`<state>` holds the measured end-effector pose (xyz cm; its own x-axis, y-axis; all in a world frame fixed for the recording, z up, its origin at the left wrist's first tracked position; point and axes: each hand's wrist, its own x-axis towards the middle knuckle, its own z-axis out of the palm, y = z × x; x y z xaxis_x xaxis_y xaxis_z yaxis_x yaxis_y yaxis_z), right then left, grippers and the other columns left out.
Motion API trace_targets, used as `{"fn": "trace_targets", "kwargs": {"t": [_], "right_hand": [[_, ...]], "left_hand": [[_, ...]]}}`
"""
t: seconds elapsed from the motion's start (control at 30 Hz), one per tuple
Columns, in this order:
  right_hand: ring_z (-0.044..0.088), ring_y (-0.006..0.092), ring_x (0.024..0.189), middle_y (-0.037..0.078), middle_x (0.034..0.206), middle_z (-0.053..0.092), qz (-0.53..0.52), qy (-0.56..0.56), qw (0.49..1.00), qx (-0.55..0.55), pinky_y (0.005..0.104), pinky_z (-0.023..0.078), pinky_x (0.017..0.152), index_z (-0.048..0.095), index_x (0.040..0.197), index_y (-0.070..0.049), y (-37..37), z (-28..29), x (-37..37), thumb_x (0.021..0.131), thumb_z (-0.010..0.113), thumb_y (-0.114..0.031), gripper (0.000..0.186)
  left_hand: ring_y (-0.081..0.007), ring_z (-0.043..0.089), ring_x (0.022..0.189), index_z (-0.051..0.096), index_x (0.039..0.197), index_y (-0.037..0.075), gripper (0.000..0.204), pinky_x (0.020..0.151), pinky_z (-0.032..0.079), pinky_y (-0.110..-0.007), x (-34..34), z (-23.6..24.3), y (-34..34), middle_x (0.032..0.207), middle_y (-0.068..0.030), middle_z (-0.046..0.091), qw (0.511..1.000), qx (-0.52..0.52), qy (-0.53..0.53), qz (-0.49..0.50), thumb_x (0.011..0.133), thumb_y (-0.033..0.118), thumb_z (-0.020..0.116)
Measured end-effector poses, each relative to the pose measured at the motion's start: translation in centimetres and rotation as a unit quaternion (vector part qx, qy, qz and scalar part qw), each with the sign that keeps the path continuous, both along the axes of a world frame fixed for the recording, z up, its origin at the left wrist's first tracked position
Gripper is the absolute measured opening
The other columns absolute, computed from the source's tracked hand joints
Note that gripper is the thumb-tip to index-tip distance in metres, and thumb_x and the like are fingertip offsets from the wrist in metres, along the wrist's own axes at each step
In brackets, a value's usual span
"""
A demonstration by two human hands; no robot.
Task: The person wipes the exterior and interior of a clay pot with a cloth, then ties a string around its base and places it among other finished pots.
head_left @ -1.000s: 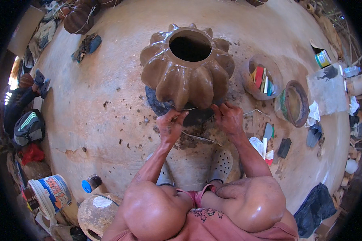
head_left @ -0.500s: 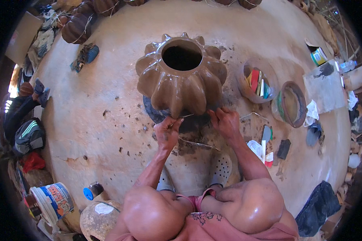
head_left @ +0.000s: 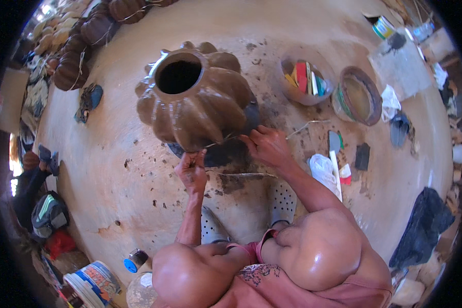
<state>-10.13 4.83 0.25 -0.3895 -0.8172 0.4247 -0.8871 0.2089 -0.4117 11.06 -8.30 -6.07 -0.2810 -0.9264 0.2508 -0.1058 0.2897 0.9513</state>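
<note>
A glossy brown clay pot (head_left: pixel 200 110) with deep vertical ribs and a round dark mouth stands in front of me. Under it is a dark base (head_left: pixel 215 156), mostly hidden. Low at the pot's near side, a thin pale strip of cord (head_left: pixel 222 141) runs along its lower wall between my hands. My left hand (head_left: pixel 192 172) pinches one end with thumb and fingers, below the pot's lower edge. At the near right, my right hand (head_left: pixel 267 146) has its fingers closed at the other end, close to the pot and base.
To the right stand a clear bowl (head_left: pixel 288 95) of coloured tools and a basin (head_left: pixel 357 117) of murky liquid. A pale strand (head_left: pixel 245 175) lies before my shoes. Ribbed brown pots (head_left: pixel 72 72) line the far left. A white bucket (head_left: pixel 90 285) is at lower left.
The view has turned. The pot appears farther left over its base, with more of the base showing on its right. A longer stretch of cord shows between my hands.
</note>
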Motion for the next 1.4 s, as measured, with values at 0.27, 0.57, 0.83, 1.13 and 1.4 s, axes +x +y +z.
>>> {"fn": "trace_targets", "kwargs": {"t": [0.27, 0.57, 0.83, 1.13, 1.4], "right_hand": [[0.07, 0.0349, 0.065, 0.011, 0.074, 0.065, -0.014, -0.072, 0.997, 0.005, 0.0476, 0.057, 0.057, 0.069, 0.077, -0.007, 1.3, -0.1, 1.4, 0.094, 0.073, -0.042, 0.039], [0.067, 0.0321, 0.064, 0.009, 0.074, 0.062, 0.014, -0.101, 0.995, -0.013, 0.0439, 0.055, 0.055, 0.068, 0.077, -0.007, 1.6, -0.8, 2.1, 0.092, 0.075, -0.037, 0.034], [0.069, 0.0325, 0.07, 0.01, 0.075, 0.063, 0.029, -0.123, 0.992, -0.013, 0.0453, 0.056, 0.058, 0.068, 0.078, -0.007, 1.8, -1.0, 2.2, 0.092, 0.075, -0.037, 0.034], [0.071, 0.0361, 0.074, 0.012, 0.08, 0.068, 0.003, -0.146, 0.989, 0.015, 0.0491, 0.057, 0.063, 0.071, 0.081, -0.005, 2.1, -1.0, 1.4, 0.094, 0.071, -0.04, 0.037], [0.071, 0.0352, 0.07, 0.009, 0.072, 0.066, -0.037, -0.166, 0.985, -0.004, 0.0484, 0.057, 0.06, 0.071, 0.075, -0.007, 1.9, -2.0, 1.2, 0.095, 0.071, -0.037, 0.036]], "left_hand": [[-0.0025, 0.034, 0.063, 0.078, 0.099, 0.002, 0.009, 0.056, 0.024, -0.025, 0.8, 1.1, 0.3, 0.07, 0.01, 0.044, 0.992, -0.012, -0.1, 0.075, 0.096, 0.01, 0.079], [-0.0094, 0.064, 0.088, 0.071, 0.108, -0.003, 0.01, 0.081, 0.05, -0.026, 0.8, 2.1, -1.2, 0.098, -0.0055, 0.075, 0.997, 0.054, -0.059, -0.005, 0.099, -0.001, 0.067], [-0.0115, 0.066, 0.094, 0.068, 0.112, -0.006, 0.013, 0.085, 0.05, -0.027, 0.6, 1.6, -1.7, 0.104, -0.0078, 0.075, 0.992, 0.03, -0.123, 0.022, 0.1, 0.0, 0.068], [-0.0118, 0.068, 0.095, 0.073, 0.114, -0.007, 0.019, 0.089, 0.054, -0.027, 0.8, 2.2, -1.3, 0.106, -0.0077, 0.077, 0.991, -0.009, -0.125, -0.035, 0.095, -0.003, 0.073], [-0.0107, 0.067, 0.086, 0.077, 0.098, -0.005, 0.007, 0.081, 0.056, -0.028, 0.3, 1.9, -1.4, 0.093, -0.0063, 0.078, 0.986, -0.067, -0.155, -0.019, 0.093, 0.0, 0.078]]}}
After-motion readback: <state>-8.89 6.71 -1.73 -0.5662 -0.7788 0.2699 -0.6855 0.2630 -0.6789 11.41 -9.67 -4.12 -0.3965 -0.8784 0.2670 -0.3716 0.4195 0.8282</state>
